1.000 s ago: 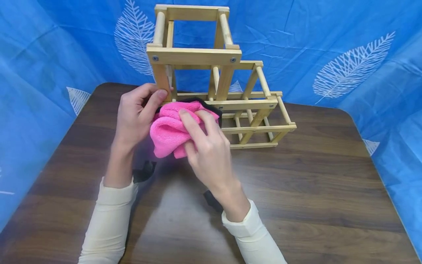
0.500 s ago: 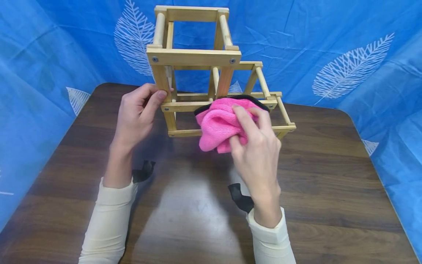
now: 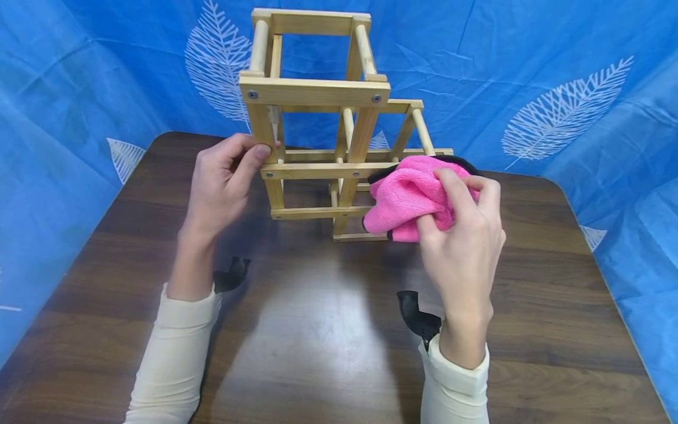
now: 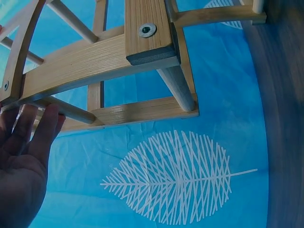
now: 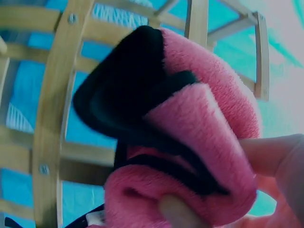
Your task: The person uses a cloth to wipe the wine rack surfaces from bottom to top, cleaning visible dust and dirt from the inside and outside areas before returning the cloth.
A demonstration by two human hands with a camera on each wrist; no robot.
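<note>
A stepped wooden rack [image 3: 312,93] of slats and round rods stands on the table in the head view. My left hand [image 3: 219,179] pinches its left upright post between thumb and fingers; the left wrist view shows the fingers [image 4: 45,126] behind the slat. My right hand [image 3: 466,235] grips a bunched pink cloth [image 3: 408,194] with black edging. That cloth overlaps the right end of the rack's middle slat and hides the rack's lower right part. In the right wrist view, thumb and fingers hold the folded cloth [image 5: 204,128] close to the slats.
The brown wood-grain table [image 3: 551,282] has rounded far corners. A blue curtain [image 3: 455,35] with white leaf prints hangs behind and at both sides. Black curved pieces stick out by both wrists, the right one [image 3: 418,318] over the table.
My right hand has moved the pink cloth rightward along the rack's middle slat, from the left post to the right end. My left hand has stayed on the left post.
</note>
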